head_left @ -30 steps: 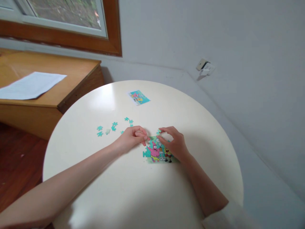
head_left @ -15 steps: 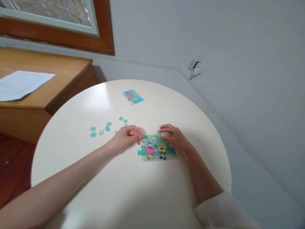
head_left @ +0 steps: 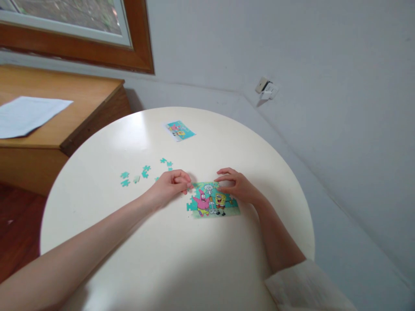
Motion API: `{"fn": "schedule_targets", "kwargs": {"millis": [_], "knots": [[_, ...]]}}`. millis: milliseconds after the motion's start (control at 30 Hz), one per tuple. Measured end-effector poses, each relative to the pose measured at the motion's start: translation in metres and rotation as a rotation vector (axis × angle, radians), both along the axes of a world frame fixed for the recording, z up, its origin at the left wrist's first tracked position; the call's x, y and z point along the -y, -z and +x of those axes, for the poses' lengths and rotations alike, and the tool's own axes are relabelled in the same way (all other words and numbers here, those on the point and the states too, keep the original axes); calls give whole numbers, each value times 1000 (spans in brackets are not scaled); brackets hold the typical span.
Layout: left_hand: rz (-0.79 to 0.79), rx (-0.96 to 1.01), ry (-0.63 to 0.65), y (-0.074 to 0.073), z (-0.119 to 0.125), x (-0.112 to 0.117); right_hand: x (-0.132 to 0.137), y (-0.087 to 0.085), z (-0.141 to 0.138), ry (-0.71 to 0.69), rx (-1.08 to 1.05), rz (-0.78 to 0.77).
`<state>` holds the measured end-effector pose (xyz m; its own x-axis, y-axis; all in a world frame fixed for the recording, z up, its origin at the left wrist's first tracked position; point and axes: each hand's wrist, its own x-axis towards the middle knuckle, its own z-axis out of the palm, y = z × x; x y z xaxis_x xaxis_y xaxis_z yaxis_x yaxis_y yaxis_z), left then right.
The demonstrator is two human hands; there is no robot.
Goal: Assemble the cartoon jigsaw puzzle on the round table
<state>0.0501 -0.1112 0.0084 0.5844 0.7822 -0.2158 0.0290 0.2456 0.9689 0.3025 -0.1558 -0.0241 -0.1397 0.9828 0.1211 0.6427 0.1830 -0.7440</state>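
While both hands lie at the far edge of the partly built jigsaw puzzle [head_left: 212, 203], the puzzle itself rests flat on the round cream surface [head_left: 181, 259], near the middle and a little to the right, its cartoon picture facing up. Its left edge is ragged, with tabs sticking out, while its near and right edges run straight. At the puzzle's far left corner the left hand [head_left: 170, 185] rests on the surface with its fingers [head_left: 185, 186] curled in and the tips pressed together against the puzzle's edge; whether a piece sits between them cannot be told. On the far right part of the puzzle lies the right hand [head_left: 238, 186], palm down, its fingers [head_left: 223, 178] loosely spread, holding nothing, the tips pointing left towards the other hand. A white sleeve [head_left: 304, 287] covers the right arm near the elbow; the left forearm is bare.

Loose turquoise pieces [head_left: 142, 172] are scattered just left of the left hand and beyond it. A small picture card [head_left: 179, 130] lies further back on the same surface, well apart from the puzzle. To the left stands a wooden side surface [head_left: 65, 125] carrying a sheet of paper [head_left: 29, 114], below a brown window frame [head_left: 139, 43]. A wall socket [head_left: 266, 87] sits on the grey wall to the right
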Motion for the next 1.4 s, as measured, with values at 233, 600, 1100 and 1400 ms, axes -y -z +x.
{"fn": "schedule_targets", "kwargs": {"millis": [233,600,1100,1400], "knots": [[3,-1,-8,-2,-1,0,0,3,3,-35,22,17],[9,-5,-17,-2,0,0,0,4,4,-59,57,28],[-12,4,-33,-4,1,1,-1,4,-4,35,15,47],[4,5,-16,-1,0,0,0,4,-6,49,23,40]]}}
